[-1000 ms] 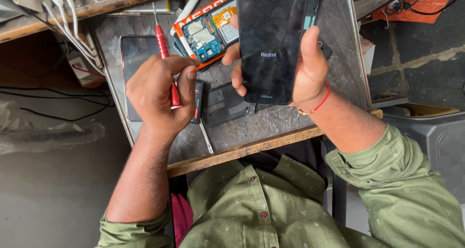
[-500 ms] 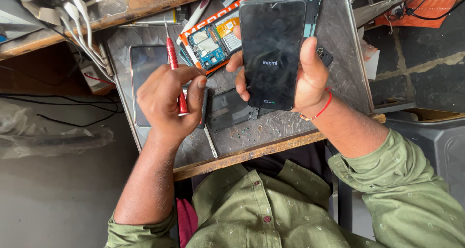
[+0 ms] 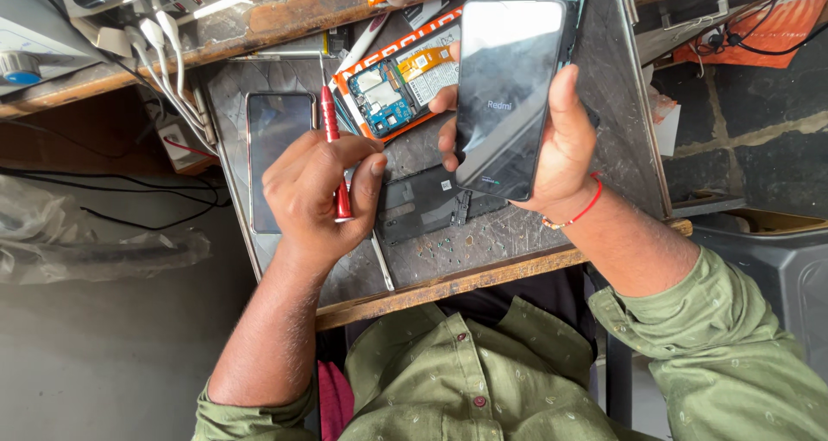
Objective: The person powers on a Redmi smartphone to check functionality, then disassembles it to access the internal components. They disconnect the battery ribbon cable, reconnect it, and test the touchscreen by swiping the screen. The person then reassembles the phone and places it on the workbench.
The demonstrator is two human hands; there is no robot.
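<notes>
Smartphone (image 3: 509,96), black and glossy, is being held upright above the grey work mat (image 3: 526,234), its long axis running away from the person, top end pointing to the mat's far edge. Right hand (image 3: 552,148) is gripping it, thumb along the right edge, fingertips (image 3: 444,100) curling around the left edge. Left hand (image 3: 315,200) is closing around a red screwdriver (image 3: 332,139), tip pointing away. An opened phone (image 3: 388,92) is lying behind the smartphone, leaving little free mat.
</notes>
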